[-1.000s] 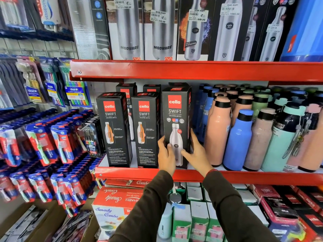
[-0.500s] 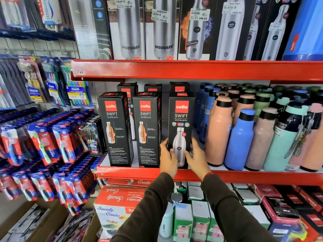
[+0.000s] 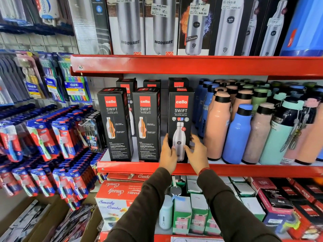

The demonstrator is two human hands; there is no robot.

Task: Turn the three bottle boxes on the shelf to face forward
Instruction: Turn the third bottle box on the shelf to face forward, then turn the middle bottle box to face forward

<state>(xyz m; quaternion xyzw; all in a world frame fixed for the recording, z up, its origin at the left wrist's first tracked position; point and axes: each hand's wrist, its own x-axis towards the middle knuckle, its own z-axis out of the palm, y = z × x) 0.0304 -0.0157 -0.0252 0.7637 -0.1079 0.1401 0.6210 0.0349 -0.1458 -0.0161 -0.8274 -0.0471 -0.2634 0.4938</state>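
Three black "cello SWIFT" bottle boxes stand in a row on the red shelf (image 3: 125,166). The left box (image 3: 114,123) and the middle box (image 3: 146,123) show a panel with an orange cutaway bottle and small print, and sit slightly angled. The right box (image 3: 180,112) faces squarely forward and shows a steel bottle picture. My left hand (image 3: 168,153) grips its lower left edge with the thumb on the front. At its lower right edge is my right hand (image 3: 196,151), thumb on the front and fingers curled round the side.
More cello boxes (image 3: 178,82) stand behind the row. Pink, blue and green bottles (image 3: 237,133) crowd the shelf just right of the right box. Toothbrush packs (image 3: 57,140) hang at the left. Boxed steel bottles (image 3: 162,27) fill the shelf above, cartons (image 3: 115,194) the shelf below.
The right box has turned from an angled pose to facing straight forward and stands on the shelf. Both hands slid down to its lower edges.
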